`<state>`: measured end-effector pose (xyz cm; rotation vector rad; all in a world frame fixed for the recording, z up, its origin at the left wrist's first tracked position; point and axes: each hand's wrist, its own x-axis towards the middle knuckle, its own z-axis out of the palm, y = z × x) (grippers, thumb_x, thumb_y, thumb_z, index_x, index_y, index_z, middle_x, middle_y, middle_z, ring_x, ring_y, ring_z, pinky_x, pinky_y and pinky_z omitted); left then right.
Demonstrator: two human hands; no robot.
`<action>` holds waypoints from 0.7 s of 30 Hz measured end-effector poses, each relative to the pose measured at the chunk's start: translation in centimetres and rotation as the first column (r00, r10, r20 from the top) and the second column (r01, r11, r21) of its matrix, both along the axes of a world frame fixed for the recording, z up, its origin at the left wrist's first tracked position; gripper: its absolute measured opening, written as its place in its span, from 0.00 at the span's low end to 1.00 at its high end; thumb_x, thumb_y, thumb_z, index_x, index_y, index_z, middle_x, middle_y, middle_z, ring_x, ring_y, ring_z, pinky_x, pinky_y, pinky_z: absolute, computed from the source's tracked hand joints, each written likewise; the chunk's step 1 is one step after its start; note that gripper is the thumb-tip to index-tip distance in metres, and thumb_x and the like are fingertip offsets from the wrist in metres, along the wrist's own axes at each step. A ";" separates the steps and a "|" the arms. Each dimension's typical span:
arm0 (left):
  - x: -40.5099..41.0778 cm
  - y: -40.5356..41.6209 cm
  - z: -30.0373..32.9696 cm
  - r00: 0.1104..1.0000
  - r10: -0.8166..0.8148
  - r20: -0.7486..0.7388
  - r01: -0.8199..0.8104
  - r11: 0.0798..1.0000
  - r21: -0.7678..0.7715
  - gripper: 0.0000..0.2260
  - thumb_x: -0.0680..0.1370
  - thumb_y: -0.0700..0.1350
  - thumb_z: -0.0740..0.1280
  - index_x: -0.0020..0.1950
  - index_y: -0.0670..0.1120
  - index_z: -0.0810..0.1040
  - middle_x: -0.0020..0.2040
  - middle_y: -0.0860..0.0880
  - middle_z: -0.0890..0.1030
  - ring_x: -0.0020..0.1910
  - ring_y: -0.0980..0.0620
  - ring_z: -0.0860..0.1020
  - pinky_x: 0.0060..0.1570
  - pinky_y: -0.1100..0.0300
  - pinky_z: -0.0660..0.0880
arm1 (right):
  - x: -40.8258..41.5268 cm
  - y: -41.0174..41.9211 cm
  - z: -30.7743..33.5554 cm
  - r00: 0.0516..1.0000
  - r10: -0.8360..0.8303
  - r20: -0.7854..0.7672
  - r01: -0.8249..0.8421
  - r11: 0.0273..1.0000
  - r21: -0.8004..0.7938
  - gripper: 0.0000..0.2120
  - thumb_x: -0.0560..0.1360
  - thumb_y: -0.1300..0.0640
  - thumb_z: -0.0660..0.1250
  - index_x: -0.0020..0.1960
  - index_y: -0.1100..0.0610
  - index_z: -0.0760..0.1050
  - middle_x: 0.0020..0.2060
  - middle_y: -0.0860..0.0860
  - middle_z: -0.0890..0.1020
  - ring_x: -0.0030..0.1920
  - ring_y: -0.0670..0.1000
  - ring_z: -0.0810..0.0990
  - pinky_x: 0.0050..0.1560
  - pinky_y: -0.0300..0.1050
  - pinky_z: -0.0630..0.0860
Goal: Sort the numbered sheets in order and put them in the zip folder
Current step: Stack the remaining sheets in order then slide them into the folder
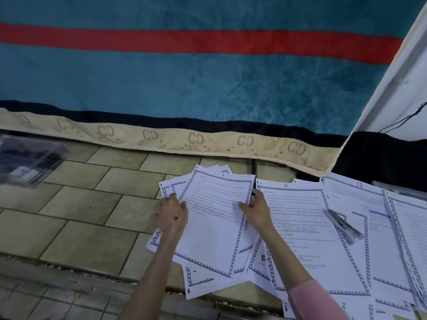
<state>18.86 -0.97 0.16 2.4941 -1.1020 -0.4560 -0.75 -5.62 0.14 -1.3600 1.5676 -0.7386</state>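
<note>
My left hand [172, 214] and right hand [256, 211] each pinch an opposite long edge of the sheet marked 7 [215, 218], which tops a fanned pile of numbered sheets [203, 280] on the tiled floor [76, 204], its long axis running away from me. The sheet marked 11 [305, 229] lies just beside my right grip. What may be the zip folder [27, 158], blurred, lies well apart, far left, nearer my left hand.

Dim, flat light with a cool cast; no clear source shows. The white sheets [215, 227] under the left hand [172, 214] are the brightest area, without glare. Shadows are soft. Well left of that hand, a clear plastic case [30, 158] is smeared by blur. Wide-angle distortion bends the blanket [184, 88] stripes and floor [80, 215] tiles.
</note>
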 end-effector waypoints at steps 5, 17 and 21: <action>1.9 -0.4 0.4 0.976 0.105 -0.193 -0.130 0.984 -0.122 0.16 0.79 0.48 0.61 0.64 0.43 0.71 0.58 0.43 0.80 0.59 0.42 0.76 0.58 0.51 0.69 | -1.3 0.0 0.7 0.987 -0.130 0.097 0.138 0.987 -0.083 0.23 0.73 0.67 0.67 0.62 0.51 0.64 0.37 0.58 0.78 0.37 0.56 0.76 0.37 0.45 0.72; 1.9 -1.3 0.8 0.954 0.014 -0.298 -0.086 0.969 -0.230 0.10 0.76 0.39 0.65 0.56 0.37 0.78 0.53 0.40 0.82 0.47 0.45 0.79 0.44 0.59 0.71 | -12.1 1.4 0.1 0.860 -0.282 -0.425 0.226 0.958 -0.178 0.19 0.72 0.73 0.63 0.62 0.65 0.69 0.50 0.66 0.76 0.44 0.60 0.74 0.44 0.50 0.69; -0.8 -1.0 1.8 0.976 -0.173 -0.136 0.108 0.916 -0.387 0.11 0.79 0.47 0.63 0.56 0.45 0.82 0.56 0.44 0.81 0.51 0.47 0.80 0.47 0.62 0.73 | -8.7 2.0 0.1 0.856 -0.279 -0.436 0.092 0.911 -0.402 0.13 0.74 0.68 0.65 0.58 0.62 0.75 0.56 0.63 0.74 0.53 0.62 0.74 0.52 0.48 0.75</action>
